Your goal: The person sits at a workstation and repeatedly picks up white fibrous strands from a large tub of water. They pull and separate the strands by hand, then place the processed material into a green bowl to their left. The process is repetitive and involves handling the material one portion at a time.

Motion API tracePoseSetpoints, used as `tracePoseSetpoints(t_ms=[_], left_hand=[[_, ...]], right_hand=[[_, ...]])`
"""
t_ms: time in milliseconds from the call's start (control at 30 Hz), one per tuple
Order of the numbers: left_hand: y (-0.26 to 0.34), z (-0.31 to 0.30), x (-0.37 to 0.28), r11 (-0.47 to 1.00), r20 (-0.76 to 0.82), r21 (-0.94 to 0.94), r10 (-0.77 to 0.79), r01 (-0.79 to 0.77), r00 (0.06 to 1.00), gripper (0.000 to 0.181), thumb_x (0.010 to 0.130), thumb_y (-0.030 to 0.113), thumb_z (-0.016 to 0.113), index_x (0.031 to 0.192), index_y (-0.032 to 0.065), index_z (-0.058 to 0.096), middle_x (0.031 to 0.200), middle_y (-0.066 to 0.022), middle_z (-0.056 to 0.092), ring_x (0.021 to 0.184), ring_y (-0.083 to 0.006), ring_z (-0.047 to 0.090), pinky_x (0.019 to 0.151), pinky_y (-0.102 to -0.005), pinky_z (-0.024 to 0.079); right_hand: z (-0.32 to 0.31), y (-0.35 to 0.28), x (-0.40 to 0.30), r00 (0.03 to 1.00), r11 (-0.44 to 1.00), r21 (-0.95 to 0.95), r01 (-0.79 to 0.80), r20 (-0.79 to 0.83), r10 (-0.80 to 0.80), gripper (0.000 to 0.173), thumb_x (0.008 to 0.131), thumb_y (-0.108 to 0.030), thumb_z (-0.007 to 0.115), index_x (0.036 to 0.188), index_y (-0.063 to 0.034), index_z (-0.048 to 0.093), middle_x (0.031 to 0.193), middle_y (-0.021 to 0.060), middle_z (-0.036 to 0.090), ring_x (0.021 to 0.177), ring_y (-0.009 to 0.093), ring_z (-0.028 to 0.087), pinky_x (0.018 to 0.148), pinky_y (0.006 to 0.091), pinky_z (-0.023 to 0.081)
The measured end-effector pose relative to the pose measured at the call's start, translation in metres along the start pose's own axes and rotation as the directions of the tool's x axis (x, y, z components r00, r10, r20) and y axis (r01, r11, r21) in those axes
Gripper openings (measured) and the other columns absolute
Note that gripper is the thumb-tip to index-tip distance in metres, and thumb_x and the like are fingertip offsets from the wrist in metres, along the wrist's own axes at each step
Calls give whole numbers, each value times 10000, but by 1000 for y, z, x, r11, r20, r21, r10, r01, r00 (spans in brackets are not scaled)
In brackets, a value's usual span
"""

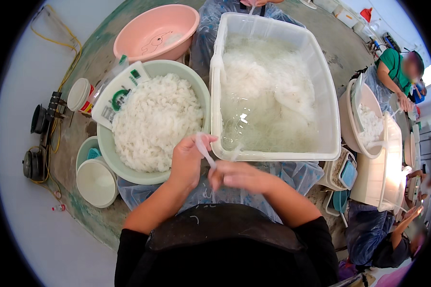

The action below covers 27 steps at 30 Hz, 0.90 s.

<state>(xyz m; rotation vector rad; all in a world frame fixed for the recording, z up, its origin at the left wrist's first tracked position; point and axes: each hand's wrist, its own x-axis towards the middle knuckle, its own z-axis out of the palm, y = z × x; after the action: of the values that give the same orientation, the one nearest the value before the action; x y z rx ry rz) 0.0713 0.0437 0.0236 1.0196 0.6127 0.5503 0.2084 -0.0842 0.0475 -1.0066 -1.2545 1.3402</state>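
Observation:
My left hand (188,158) is raised over the right rim of a pale green round basin (154,178), with a translucent whitish strip (205,149) pinched between thumb and fingers. The strip runs down to my right hand (237,175), which is motion-blurred; whether its fingers grip the strip's lower end cannot be told. A heap of white, fluffy, fibrous pieces (161,122) fills the green basin. Right of it stands a white rectangular tub (273,156) of liquid with whitish, stringy material (251,79) in it. A thin wisp hangs at the tub's near rim.
A printed white plastic bag (109,104) lies over the green basin's left edge. A pink basin (156,32) stands behind it, white bowls (97,183) at left. At the tub's far side are another person's hands (255,3). Co-workers (395,71) sit at right beside further basins.

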Motion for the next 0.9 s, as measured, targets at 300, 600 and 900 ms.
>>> tracePoseSetpoints(t_ms=[300, 600, 900], left_hand=[[6, -4, -6, 996, 342, -89, 2, 31, 940, 301, 931, 222, 585, 1114, -7, 655, 1130, -57, 654, 1193, -226, 551, 1102, -427, 300], [27, 0, -4, -141, 725, 684, 242, -716, 645, 63, 837, 150, 637, 878, 103, 641, 1026, 0, 655, 1085, -234, 624, 1066, -533, 334], [43, 6, -26, 989, 352, -133, -13, 64, 936, 156, 1025, 226, 351, 1075, 81, 383, 1256, -322, 511, 1168, -399, 546, 998, -457, 436]], right_hand=[[0, 42, 17, 894, 567, -824, 5, -250, -372, 218, 789, -187, 602, 970, -65, 592, 828, 128, 579, 822, 339, 561, 733, 437, 451], [-3, 21, 12, 961, 378, -884, -276, -261, 92, 140, 790, -169, 579, 834, -36, 577, 760, 133, 534, 751, 314, 546, 676, 424, 442], [-30, 23, -1, 903, 604, -788, -119, -339, -264, 158, 794, -191, 589, 826, -44, 539, 819, 137, 528, 762, 315, 509, 667, 377, 440]])
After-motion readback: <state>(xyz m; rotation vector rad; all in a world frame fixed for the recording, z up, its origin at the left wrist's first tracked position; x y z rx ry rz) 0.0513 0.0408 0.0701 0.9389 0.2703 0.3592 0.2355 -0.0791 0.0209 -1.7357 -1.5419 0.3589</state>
